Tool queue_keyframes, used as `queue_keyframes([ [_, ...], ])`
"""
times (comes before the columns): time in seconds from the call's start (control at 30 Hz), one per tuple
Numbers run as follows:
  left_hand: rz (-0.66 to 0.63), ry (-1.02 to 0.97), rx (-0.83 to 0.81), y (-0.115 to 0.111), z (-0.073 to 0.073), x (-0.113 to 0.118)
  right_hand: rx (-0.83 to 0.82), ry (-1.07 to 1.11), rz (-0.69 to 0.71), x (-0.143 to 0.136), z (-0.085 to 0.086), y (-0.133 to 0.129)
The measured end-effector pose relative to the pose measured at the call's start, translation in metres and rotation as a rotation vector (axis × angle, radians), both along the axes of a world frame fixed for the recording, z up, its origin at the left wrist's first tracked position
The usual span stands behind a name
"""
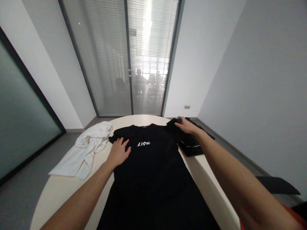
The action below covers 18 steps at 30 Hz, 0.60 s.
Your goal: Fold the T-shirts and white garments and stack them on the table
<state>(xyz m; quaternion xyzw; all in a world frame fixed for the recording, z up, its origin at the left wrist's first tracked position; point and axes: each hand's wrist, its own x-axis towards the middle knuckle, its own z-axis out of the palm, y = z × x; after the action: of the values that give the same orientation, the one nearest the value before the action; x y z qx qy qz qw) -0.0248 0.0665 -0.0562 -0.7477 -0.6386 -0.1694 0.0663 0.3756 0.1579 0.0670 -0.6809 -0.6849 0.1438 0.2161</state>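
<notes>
A black T-shirt [153, 169] with a small white print on its chest is spread over the round cream table [129, 120], its collar at the far side. My left hand [119, 151] lies with fingers spread on the shirt's left side, close to the left sleeve. Over at the right sleeve, my right hand [185, 125] reaches across with its thumb and fingers apart, touching the black cloth. Whether any cloth is pinched there is not visible. Beside that sleeve lies dark folded clothing [192, 145], partly hidden by my right forearm.
A crumpled white garment [90, 147] lies at the table's left. Beyond the table stands a glass partition [110, 64] with blinds, and blurred people show behind it. A dark chair part [277, 185] is at the lower right, near the grey wall.
</notes>
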Motion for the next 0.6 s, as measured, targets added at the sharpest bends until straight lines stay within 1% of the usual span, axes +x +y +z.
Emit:
queue_keyframes([
  [0.07, 0.002, 0.001, -0.001, 0.001, -0.001, 0.000, -0.129, 0.033, 0.051, 0.001, -0.002, -0.004],
  [0.13, 0.003, 0.000, -0.003, 0.001, -0.002, -0.001, -0.204, 0.056, 0.108, 0.003, -0.004, -0.007],
  [0.23, 0.003, -0.003, 0.002, 0.001, -0.002, 0.000, -0.176, 0.052, 0.125, 0.003, -0.004, -0.010],
  [0.33, 0.003, -0.005, 0.006, 0.001, -0.003, -0.001, -0.095, 0.059, 0.069, 0.003, 0.000, -0.012],
  [0.4, -0.002, -0.011, 0.010, 0.001, -0.004, -0.001, -0.072, 0.037, 0.009, 0.005, 0.005, -0.014],
  [0.47, -0.007, -0.020, 0.016, 0.001, -0.005, -0.002, -0.045, -0.073, -0.070, 0.011, 0.008, -0.017],
  [0.53, -0.006, -0.029, 0.021, 0.001, -0.005, -0.002, -0.029, -0.231, -0.139, 0.018, 0.008, -0.022],
  [0.6, -0.002, -0.033, 0.017, 0.001, -0.005, -0.002, -0.060, -0.356, -0.140, 0.025, 0.006, -0.026],
])
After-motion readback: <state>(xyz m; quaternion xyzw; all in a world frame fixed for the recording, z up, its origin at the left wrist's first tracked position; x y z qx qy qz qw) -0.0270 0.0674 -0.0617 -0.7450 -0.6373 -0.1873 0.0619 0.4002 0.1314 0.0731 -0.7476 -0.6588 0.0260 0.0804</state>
